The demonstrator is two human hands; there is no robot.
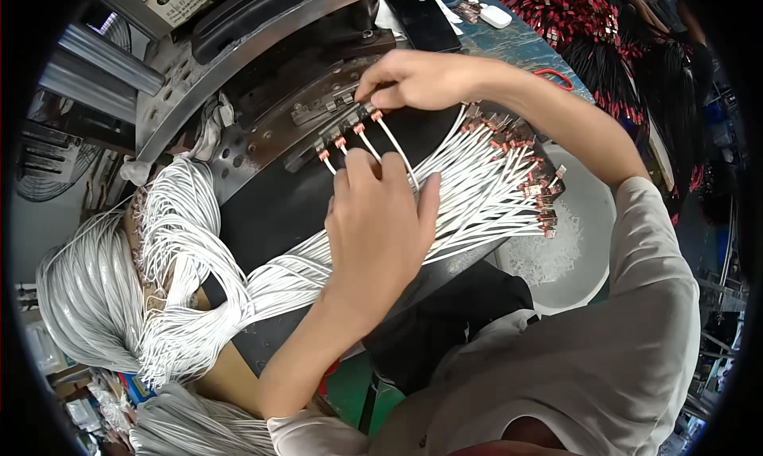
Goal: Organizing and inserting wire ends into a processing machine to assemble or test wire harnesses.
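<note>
My left hand [375, 221] is closed, its bent fingers over several thin white cables [395, 142] that run up to a narrow metal fixture [338, 130]. Small orange-and-metal connectors [359, 128] on the cable ends sit in a row along the fixture. At the fixture's right end, my right hand [417, 80] pinches with thumb and index finger, and what lies between the fingertips is hidden. Beneath and beside my left hand spreads a thick bundle of white cables [294, 277]. Its connector ends [528, 178] fan out to the right.
A perforated metal machine frame [191, 98] stands behind the fixture. Large coils of grey-white cable [91, 285] hang at the left. A pale round tub [588, 257] holds clear scraps at the right. Black cables with red ends [572, 19] pile up at far right, near red-handled scissors [555, 77].
</note>
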